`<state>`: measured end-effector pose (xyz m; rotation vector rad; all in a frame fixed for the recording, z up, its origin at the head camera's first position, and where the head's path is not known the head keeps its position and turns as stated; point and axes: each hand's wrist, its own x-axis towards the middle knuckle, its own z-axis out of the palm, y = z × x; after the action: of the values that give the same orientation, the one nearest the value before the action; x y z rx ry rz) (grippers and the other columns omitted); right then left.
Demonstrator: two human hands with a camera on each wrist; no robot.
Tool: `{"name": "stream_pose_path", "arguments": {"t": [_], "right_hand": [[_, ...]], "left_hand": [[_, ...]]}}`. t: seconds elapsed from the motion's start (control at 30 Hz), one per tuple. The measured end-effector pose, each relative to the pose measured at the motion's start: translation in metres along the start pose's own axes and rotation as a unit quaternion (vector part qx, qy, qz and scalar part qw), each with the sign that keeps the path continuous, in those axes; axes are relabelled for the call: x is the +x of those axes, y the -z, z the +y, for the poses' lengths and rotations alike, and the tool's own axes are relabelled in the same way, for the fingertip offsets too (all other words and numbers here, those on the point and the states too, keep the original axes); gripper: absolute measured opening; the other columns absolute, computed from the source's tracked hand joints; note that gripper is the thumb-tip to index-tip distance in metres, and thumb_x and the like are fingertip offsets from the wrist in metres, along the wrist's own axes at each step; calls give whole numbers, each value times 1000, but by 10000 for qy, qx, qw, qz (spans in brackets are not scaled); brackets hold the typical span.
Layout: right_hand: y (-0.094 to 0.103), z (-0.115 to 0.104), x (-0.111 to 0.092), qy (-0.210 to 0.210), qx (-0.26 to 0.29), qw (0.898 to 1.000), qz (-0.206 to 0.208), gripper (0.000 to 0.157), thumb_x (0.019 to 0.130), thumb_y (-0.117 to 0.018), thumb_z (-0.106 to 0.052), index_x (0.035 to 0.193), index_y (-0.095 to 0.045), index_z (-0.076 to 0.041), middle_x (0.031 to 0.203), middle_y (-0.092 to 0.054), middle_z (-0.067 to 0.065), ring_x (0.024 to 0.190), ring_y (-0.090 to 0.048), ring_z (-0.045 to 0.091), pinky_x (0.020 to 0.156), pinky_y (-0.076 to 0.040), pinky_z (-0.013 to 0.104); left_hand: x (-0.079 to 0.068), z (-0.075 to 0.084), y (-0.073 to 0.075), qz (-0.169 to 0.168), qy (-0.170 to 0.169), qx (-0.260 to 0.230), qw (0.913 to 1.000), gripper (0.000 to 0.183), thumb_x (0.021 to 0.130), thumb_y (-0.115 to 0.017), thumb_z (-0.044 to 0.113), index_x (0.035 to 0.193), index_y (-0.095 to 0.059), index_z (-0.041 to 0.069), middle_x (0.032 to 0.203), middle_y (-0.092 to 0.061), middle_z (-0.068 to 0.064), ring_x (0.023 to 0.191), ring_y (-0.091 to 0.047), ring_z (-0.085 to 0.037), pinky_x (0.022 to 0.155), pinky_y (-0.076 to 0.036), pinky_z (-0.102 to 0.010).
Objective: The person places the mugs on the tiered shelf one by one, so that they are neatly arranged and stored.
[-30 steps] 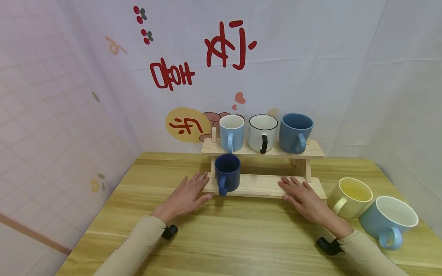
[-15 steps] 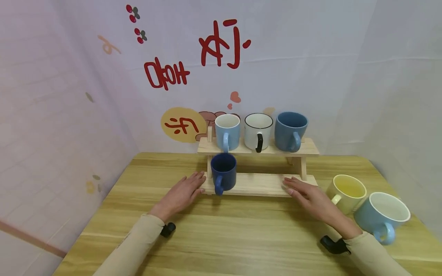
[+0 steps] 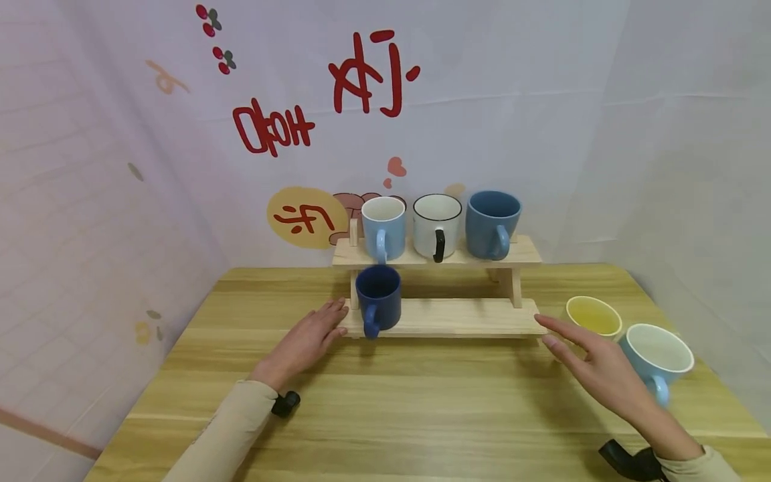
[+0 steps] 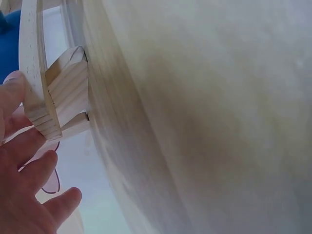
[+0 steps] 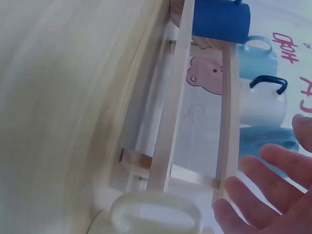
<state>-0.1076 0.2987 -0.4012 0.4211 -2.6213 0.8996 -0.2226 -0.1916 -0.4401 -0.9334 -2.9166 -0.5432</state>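
A two-tier wooden rack [image 3: 458, 316] stands on the table. My left hand [image 3: 304, 345] rests with extended fingers at the left end of its lower board, beside a navy mug [image 3: 385, 304]. In the left wrist view the thumb and fingertips touch the board end [image 4: 36, 92]. My right hand [image 3: 608, 378] hangs off the rack's right end, fingers loosely extended and holding nothing. It partly covers a pale yellow mug [image 3: 593, 316], whose handle [image 5: 156, 197] shows in the right wrist view. A wide light blue mug [image 3: 658, 351] stands right of it.
On the upper board stand a small light blue mug [image 3: 391, 234], a white mug with black rim and handle [image 3: 430, 237] and a grey-blue mug [image 3: 488, 231]. A printed white cloth [image 3: 512, 100] hangs behind the table [image 3: 421, 408].
My right hand has left the lower board and moved right, towards the yellow mug. The left hand stays at the rack's left end. The head view has shifted slightly right.
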Motion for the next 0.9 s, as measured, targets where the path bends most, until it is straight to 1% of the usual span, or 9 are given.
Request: {"name": "stream_pose_path", "arguments": {"t": [0.13,0.2,0.27,0.37,0.43,0.57,0.7,0.8,0.9], "right_hand": [[10,2,-13,-304,133,9994,84,38,103,-67,-16,140,-67,-19,136,-68,12,110,-57,-13,79,-46,7],[13,3,-20,-411,289,9987,115,37,103,-66,-15,141,-67,-17,139,-67,7,112,-55,-16,81,-45,4],[16,5,-28,-525,439,9976,140,37,104,-64,-14,141,-66,-15,140,-66,-4,114,-54,-17,83,-45,4],[19,9,-39,-661,553,9961,196,36,105,-62,-12,141,-65,-12,136,-64,-20,115,-53,-18,85,-44,3],[20,12,-46,-829,571,9948,185,35,106,-60,-13,141,-65,-11,133,-62,-25,114,-53,-19,85,-43,2],[18,18,-55,-1200,580,9911,-21,37,108,-58,-18,143,-62,-9,131,-61,-26,113,-50,-21,83,-42,1],[11,23,-59,-1535,740,9850,-262,41,109,-55,-22,147,-57,-6,133,-62,-18,114,-49,-20,82,-43,3],[4,27,-59,-1765,1006,9785,-344,45,111,-52,-25,150,-52,-2,137,-60,-14,114,-48,-20,83,-43,4],[0,30,-57,-1950,1503,9684,-389,52,112,-48,-29,152,-46,4,138,-57,-20,115,-49,-20,85,-45,5]], "left_hand": [[-2,-3,2,92,21,-16,10000,53,110,-54,28,152,-48,-2,162,-39,-18,148,-37,-40,115,-34,-65],[-3,-3,2,123,30,-41,9999,53,109,-55,28,152,-48,-2,162,-39,-18,148,-38,-40,115,-34,-65],[-3,-4,3,153,-17,-33,9999,53,109,-55,27,152,-48,-3,162,-39,-19,148,-38,-41,114,-35,-66],[-3,-3,3,142,-38,-52,9999,53,109,-54,27,152,-47,-4,162,-39,-20,148,-37,-40,114,-35,-65],[-3,-2,4,126,-43,-39,9999,53,110,-54,27,152,-47,-4,162,-39,-20,149,-37,-40,114,-35,-65],[-5,0,4,152,-20,-52,9999,53,109,-54,26,152,-48,-5,161,-39,-21,148,-38,-40,114,-36,-65],[-5,0,3,220,-49,-54,9997,52,109,-55,25,152,-48,-5,161,-39,-21,148,-39,-40,114,-36,-65],[-4,1,2,197,-71,-112,9997,53,109,-54,26,152,-47,-5,162,-39,-20,148,-38,-39,114,-36,-64],[-2,2,1,159,-128,-160,9997,53,110,-54,26,152,-46,-5,162,-38,-20,148,-38,-40,115,-36,-62]]}}
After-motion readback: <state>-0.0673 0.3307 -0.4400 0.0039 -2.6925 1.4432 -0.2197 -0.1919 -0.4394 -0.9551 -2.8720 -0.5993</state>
